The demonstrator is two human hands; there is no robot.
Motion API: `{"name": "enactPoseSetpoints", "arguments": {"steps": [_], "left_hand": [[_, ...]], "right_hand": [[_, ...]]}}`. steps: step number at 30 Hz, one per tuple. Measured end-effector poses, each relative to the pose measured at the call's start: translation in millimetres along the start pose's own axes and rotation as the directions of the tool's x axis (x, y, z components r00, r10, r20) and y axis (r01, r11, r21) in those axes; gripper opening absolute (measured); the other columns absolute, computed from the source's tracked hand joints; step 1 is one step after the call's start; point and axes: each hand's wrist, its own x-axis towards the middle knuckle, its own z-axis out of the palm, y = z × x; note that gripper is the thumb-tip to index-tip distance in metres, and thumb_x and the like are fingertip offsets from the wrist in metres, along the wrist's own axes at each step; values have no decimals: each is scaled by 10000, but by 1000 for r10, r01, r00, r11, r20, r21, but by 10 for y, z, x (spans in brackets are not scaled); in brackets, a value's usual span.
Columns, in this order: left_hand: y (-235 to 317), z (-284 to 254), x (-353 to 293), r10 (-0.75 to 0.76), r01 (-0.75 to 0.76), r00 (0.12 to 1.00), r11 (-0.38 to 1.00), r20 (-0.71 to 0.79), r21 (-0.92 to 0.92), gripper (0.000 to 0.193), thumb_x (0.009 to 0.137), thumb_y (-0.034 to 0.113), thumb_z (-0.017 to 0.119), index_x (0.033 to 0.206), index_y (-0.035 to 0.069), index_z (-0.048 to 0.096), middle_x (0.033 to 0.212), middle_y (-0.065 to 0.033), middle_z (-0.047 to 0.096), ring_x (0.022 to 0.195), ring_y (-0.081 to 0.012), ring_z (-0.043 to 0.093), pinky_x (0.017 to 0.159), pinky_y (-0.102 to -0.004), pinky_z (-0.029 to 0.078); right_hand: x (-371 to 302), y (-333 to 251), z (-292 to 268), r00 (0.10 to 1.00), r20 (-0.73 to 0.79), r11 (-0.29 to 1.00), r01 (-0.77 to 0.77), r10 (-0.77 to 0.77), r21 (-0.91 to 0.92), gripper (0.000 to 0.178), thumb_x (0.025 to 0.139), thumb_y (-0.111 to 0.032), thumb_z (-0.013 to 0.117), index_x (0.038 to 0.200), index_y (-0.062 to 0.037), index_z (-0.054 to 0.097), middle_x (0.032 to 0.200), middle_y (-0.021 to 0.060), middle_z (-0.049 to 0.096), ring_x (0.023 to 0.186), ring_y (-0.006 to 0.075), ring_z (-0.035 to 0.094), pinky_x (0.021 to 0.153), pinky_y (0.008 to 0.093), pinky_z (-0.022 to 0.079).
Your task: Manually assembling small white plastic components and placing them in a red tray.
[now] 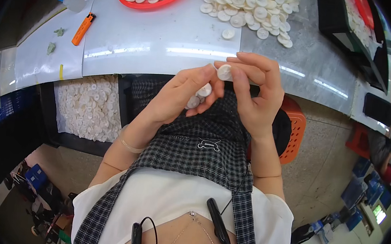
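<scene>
Between the thumb and fingers of my right hand (pixel 260 93) is a small round white plastic disc (pixel 224 72), held just above the table's front edge. My left hand (pixel 179 93) curls around several more white discs (pixel 200 97) in its palm. Its thumb tip is close beside the pinched disc; whether it touches cannot be made out. A large heap of similar discs (pixel 249 7) lies on the table beyond my hands, and a single loose disc (pixel 228 34) sits just in front of the heap.
More discs fill a red plate (pixel 146 5) at the back and a black-edged tray (pixel 88 107) below the table's left side. An orange lighter (pixel 83 29) and a dropper bottle (pixel 74 4) lie left. At right are a black bin (pixel 340 37), a phone (pixel 378 109) and an orange stool (pixel 293 131).
</scene>
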Motion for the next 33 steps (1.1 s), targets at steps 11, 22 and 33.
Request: {"name": "enactPoseSetpoints", "arguments": {"steps": [11, 22, 33], "left_hand": [[-10, 19, 0, -98, 194, 975, 817, 201, -542, 566, 1022, 523, 263, 868, 51, 534, 691, 6, 481, 524, -88, 456, 353, -183, 313], [0, -4, 16, -65, 123, 990, 850, 128, -513, 511, 1016, 454, 286, 897, 31, 547, 687, -13, 503, 526, -85, 460, 367, -191, 333], [48, -49, -6, 140, -171, 980, 956, -141, -238, 454, 1017, 401, 347, 922, 23, 579, 661, -22, 501, 513, -75, 455, 389, -193, 332]], "right_hand": [[74, -81, 27, 957, 117, 936, 284, -265, -206, 204, 872, -14, 599, 1073, -47, 610, 948, 40, 733, 918, 188, 651, 915, 294, 432], [292, 159, 57, 897, 218, 726, 440, -385, -528, 329, 816, 10, 626, 1138, -53, 615, 1143, 87, 647, 1074, 243, 585, 891, 339, 464], [161, 112, 22, 961, 41, 951, 275, -272, -140, 541, 719, 13, 779, 1202, -45, 543, 998, 70, 674, 930, 166, 639, 780, 298, 497]]}}
